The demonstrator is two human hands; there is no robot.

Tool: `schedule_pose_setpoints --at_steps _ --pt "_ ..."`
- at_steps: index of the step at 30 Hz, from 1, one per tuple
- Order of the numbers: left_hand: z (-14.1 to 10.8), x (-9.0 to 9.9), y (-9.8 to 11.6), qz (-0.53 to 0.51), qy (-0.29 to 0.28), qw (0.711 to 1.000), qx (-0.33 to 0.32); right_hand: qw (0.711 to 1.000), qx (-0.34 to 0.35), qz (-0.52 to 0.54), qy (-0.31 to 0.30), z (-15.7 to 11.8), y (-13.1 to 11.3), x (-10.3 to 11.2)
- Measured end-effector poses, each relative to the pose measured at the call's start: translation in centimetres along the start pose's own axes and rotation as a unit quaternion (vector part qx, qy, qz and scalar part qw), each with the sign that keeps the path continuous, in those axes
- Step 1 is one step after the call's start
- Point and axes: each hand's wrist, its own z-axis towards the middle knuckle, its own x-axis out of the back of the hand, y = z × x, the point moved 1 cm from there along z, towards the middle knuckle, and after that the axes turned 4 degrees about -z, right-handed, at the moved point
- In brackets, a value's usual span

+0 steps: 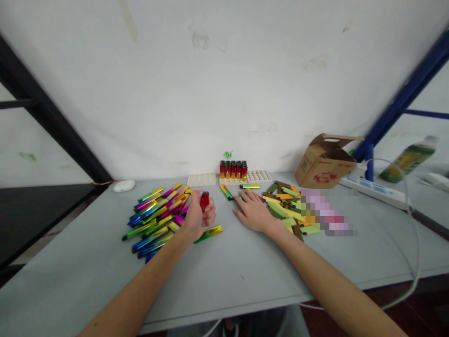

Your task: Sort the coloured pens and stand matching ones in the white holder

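Observation:
My left hand (200, 216) is closed around a red lighter (204, 200) whose dark top points up. Under and beside that hand lies a loose pile of shiny lighters (156, 216) in blue, green, yellow and pink. My right hand (253, 211) rests low over the table, fingers spread, at the left edge of another pile of green, yellow, orange and brown lighters (286, 206). What lies beneath its palm is hidden. Just beyond its fingertips are a green-yellow lighter (249, 186) and a multicoloured lighter (226, 192).
Upright red-and-yellow lighters (233, 170) stand in a white holed tray by the wall, between two more white trays (201, 179) (259, 176). An open cardboard box (324, 164), a power strip (379, 192) with a cable, and a bottle (409, 161) are at right. A white case (124, 186) lies left.

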Motion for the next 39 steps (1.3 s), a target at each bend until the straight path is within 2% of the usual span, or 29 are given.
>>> schedule_pose_setpoints --at_steps 12,30,39 --pt "-0.1 0.1 -0.1 -0.023 -0.033 0.999 0.027 1.000 0.003 0.007 0.015 0.0 0.1 -0.3" --pt "-1.3 -0.3 0.0 -0.089 -0.188 0.977 0.039 1.000 -0.004 0.019 0.007 0.0 0.1 0.0" --pt "-1.4 -0.4 -0.4 -0.097 -0.192 0.975 0.045 1.000 -0.007 0.022 0.010 0.0 0.1 -0.1"
